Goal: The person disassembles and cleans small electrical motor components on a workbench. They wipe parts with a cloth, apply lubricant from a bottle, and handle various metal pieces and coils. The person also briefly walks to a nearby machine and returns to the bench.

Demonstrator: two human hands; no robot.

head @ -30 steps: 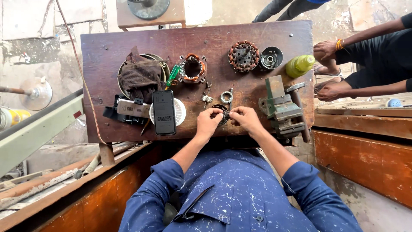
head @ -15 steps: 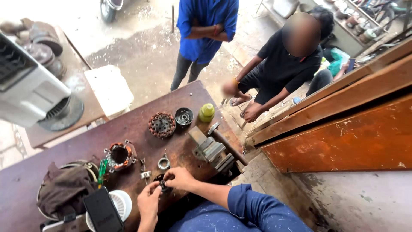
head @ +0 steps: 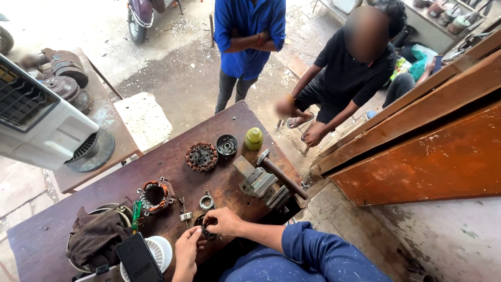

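My left hand (head: 186,249) and my right hand (head: 225,221) meet at the near edge of a brown wooden workbench (head: 172,151), both gripping one small dark round part (head: 205,230) between the fingers. Just beyond the hands lie a metal ring clamp (head: 206,201) and a small metal piece (head: 186,215). A copper-wound stator (head: 154,195) sits to the left, another wound stator (head: 201,156) farther back, beside a black round cap (head: 227,144). Both my sleeves are blue.
A grey bench vise (head: 261,181) with a long handle is bolted right of my hands. A yellow-green bottle (head: 253,138), a phone (head: 138,258) on a white round cover, and a brown rag (head: 96,237) lie on the bench. Two people stand and sit beyond it. A fan unit (head: 42,120) stands at left.
The view has swung from straight down onto the bench up and to the right, bringing the two people and the floor into sight. My hands stay together on the small dark part.
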